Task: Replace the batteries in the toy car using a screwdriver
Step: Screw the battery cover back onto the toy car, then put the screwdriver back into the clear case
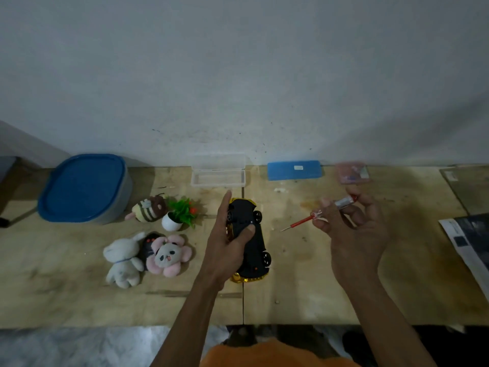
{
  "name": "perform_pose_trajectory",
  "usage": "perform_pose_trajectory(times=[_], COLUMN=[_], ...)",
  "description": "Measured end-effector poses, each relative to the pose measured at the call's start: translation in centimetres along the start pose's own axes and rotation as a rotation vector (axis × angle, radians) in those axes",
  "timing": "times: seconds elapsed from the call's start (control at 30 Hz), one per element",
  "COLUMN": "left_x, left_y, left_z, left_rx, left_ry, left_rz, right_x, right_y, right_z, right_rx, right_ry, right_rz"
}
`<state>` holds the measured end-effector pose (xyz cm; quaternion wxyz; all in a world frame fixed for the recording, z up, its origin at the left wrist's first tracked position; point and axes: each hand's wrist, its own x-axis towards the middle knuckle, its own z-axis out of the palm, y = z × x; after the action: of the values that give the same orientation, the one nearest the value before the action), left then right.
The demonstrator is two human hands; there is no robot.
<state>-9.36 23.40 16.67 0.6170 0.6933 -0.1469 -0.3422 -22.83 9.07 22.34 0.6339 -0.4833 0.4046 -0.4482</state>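
A gold toy car [250, 237] lies upside down at the middle of the wooden table [304, 274], its black underside and wheels facing up. My left hand [227, 242] grips the car from its left side, thumb pressed on the underside, index finger stretched along the far end. To the right, my right hand [352, 229] pinches a small screwdriver [317, 213] with a clear handle and red shaft. Its tip points down-left, a short gap away from the car and above the table.
Against the wall stand an open clear plastic case [218, 172], a blue box [294, 170] and a pink packet [353, 172]. A blue-lidded container [84, 188], several plush toys [148, 255] and a small potted plant [180, 214] sit left. Dark printed paper [471, 242] lies right.
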Motion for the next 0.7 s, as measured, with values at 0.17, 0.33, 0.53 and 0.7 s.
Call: perform_pose_trajectory(times=[0.17, 0.33, 0.53, 0.7], left_x=[0.4, 2.7, 5.9, 7.2], left_y=[-1.2, -2.7, -6.1, -8.8], left_z=[-0.9, 0.4, 4.9, 8.9], left_rx=[0.139, 0.612, 1.181, 1.372], left_ry=[-0.038, -0.011, -0.022, -0.011], left_rz=[-0.054, -0.044, -0.089, -0.181], right_x=[-2.0, -2.3, 0.3, 4.1], right_y=[0.9, 1.2, 1.9, 2.7], right_z=[-0.8, -2.9, -4.7, -5.9], right_rx=[-0.01, -0.04, -0.066, -0.099], right_ry=[0.058, 0.113, 0.158, 0.102], right_rz=[0.049, 0.09, 0.091, 0.081])
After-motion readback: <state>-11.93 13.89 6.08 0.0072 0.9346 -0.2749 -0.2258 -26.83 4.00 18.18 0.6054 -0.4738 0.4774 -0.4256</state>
